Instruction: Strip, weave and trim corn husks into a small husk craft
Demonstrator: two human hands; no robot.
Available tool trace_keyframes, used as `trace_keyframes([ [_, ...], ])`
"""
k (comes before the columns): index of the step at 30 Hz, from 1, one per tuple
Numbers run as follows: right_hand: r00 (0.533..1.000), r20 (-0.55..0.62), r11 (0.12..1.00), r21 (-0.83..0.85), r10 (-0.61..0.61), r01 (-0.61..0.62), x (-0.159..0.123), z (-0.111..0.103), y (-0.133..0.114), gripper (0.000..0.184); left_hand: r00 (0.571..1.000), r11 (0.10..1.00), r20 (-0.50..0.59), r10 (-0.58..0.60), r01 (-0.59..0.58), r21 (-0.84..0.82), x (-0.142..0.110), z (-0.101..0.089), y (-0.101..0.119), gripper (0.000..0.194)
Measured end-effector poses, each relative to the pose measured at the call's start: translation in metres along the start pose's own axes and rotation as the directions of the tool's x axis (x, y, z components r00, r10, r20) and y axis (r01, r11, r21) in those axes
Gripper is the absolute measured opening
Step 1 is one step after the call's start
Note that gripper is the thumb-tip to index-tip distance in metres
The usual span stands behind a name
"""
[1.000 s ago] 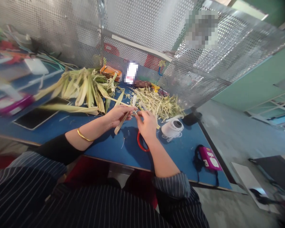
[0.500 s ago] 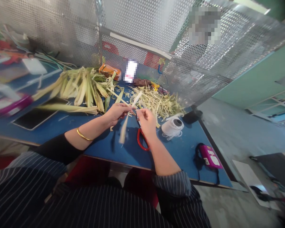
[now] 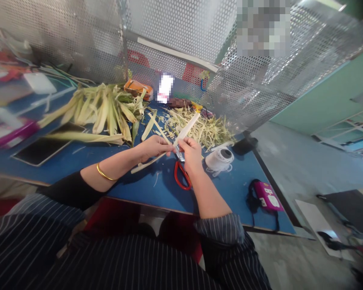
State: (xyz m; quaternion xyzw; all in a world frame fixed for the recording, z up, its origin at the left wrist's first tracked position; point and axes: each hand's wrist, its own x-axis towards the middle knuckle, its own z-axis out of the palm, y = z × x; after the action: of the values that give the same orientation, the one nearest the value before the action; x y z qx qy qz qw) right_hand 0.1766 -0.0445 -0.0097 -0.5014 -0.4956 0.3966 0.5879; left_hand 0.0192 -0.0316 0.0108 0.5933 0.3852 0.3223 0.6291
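Note:
My left hand (image 3: 157, 147) is closed in a pinch on pale corn husk strips, one tail reaching down and left over the table. My right hand (image 3: 191, 155) pinches a broad pale husk strip (image 3: 187, 129) where it crosses the others, its free end pointing up and right. Both sets of fingertips nearly meet at the crossing. Below them lie scissors (image 3: 176, 174) with red handles, partly covered by my right hand. A heap of narrow husk shreds (image 3: 213, 132) spreads just behind my hands. To the right stands a spool of white thread (image 3: 216, 160).
Whole corn husks (image 3: 104, 110) are piled at the back left, one lying across a dark flat tablet-like object (image 3: 33, 151). An orange packet (image 3: 138, 88) and a lit phone (image 3: 165, 88) rest near the perforated metal screen (image 3: 175, 24). A purple box with black cord (image 3: 269, 196) sits at right.
The broad strip has swung up and to the right, and my right hand now pinches it. The other tail has turned from hanging downward to pointing left. The scissors stay put.

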Motion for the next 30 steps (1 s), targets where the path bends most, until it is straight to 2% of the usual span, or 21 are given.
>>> trace_keyframes([
  [2,1.0,-0.021,0.999,-0.042,-0.005,0.005,0.0,0.0,0.003,0.03,0.999,1.0,0.033,-0.008,0.008,0.006,0.0,-0.001,-0.001,0.017],
  [5,1.0,0.008,0.997,-0.077,0.008,-0.007,0.003,-0.003,0.003,0.026,0.997,0.996,0.066,-0.044,0.048,-0.07,0.0,-0.002,0.0,0.017],
  [7,0.997,-0.07,0.997,-0.068,-0.025,0.02,0.006,-0.007,0.001,0.023,0.994,0.988,0.082,-0.077,0.088,-0.13,0.0,-0.002,0.002,0.022],
  [10,0.958,-0.246,0.987,-0.103,-0.145,0.123,0.012,-0.014,-0.004,0.024,0.99,0.979,0.092,-0.106,0.12,-0.165,0.001,-0.001,0.004,0.027],
  [12,0.934,-0.279,0.97,-0.159,-0.225,0.186,0.013,-0.018,-0.005,0.023,0.992,0.98,0.084,-0.096,0.109,-0.165,0.001,-0.001,0.005,0.026],
  [16,0.935,-0.159,0.923,-0.276,-0.317,0.267,0.01,-0.018,-0.006,0.019,0.998,0.991,0.026,-0.052,0.055,-0.124,0.001,-0.002,0.003,0.021],
  [18,0.926,-0.05,0.873,-0.356,-0.374,0.334,0.008,-0.018,-0.008,0.019,1.0,0.995,0.005,-0.023,0.023,-0.095,0.001,-0.002,0.002,0.019],
  [20,0.897,0.087,0.8,-0.422,-0.434,0.428,0.006,-0.017,-0.01,0.02,1.0,0.998,0.012,-0.004,0.005,-0.069,0.002,-0.002,0.001,0.018],
  [22,0.872,0.218,0.742,-0.46,-0.438,0.488,0.005,-0.016,-0.012,0.024,1.0,0.999,0.01,0.001,-0.001,-0.05,0.003,-0.003,0.0,0.017],
  [24,0.87,0.303,0.725,-0.481,-0.389,0.492,0.005,-0.016,-0.014,0.029,1.0,0.999,0.015,0.005,-0.004,-0.04,0.003,-0.004,0.0,0.015],
  [30,0.887,0.336,0.692,-0.558,-0.316,0.458,0.005,-0.02,-0.017,0.045,0.995,0.999,0.1,-0.012,0.017,-0.04,0.001,-0.008,0.006,0.025],
])
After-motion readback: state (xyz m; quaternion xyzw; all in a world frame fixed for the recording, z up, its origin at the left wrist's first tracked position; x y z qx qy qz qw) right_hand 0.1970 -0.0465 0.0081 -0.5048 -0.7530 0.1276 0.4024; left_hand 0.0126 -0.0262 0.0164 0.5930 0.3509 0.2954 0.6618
